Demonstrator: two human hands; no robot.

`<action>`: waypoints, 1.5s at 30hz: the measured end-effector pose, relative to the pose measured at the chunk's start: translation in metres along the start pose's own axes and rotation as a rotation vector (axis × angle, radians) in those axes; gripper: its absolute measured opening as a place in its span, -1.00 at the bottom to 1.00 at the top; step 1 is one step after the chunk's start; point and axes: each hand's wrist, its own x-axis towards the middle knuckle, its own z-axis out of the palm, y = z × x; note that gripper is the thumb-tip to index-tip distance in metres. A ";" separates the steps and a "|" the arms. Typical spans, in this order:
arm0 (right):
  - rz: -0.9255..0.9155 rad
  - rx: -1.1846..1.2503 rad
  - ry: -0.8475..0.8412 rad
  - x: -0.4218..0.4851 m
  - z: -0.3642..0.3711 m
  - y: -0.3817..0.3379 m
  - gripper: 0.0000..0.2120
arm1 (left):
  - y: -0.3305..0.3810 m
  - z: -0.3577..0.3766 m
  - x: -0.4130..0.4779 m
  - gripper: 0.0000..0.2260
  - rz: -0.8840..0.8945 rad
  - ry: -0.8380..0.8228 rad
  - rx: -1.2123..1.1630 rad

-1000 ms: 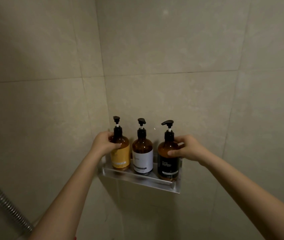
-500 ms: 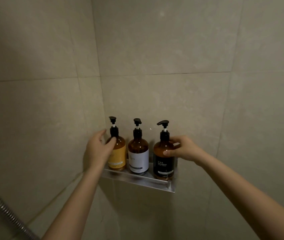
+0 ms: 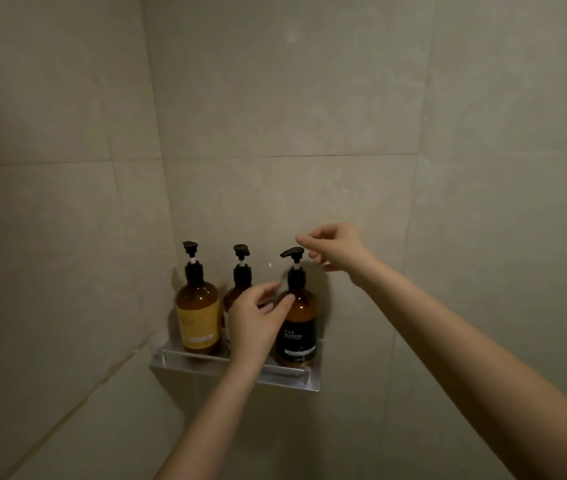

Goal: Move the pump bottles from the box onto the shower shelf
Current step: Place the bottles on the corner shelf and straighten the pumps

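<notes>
Shampoo bottle (image 3: pixel 297 327): rigid amber, likely heavy, slick; hold by body, not pump head (image 3: pixel 291 252). Left hand (image 3: pixel 257 322) loose, thumb touching its shoulder; right hand (image 3: pixel 339 249) relaxed, empty, just beside the pump head.

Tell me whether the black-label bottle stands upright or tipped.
Upright: the black-label bottle stands base-down on the shelf, its pump head straight above.
</notes>
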 end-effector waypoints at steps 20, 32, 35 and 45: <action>0.164 0.006 -0.178 0.011 0.000 -0.009 -0.75 | -0.003 0.006 0.002 -0.58 -0.031 -0.099 0.091; 0.181 0.055 -0.145 0.007 0.000 -0.009 -0.77 | -0.004 0.006 0.002 -0.58 -0.034 -0.115 0.098; 0.197 0.000 -0.139 0.007 0.001 -0.011 -0.72 | -0.003 0.005 0.001 -0.57 -0.033 -0.115 0.086; -0.125 -0.197 -0.210 0.023 0.016 -0.046 -0.94 | -0.006 -0.038 0.016 -0.79 0.020 0.229 0.073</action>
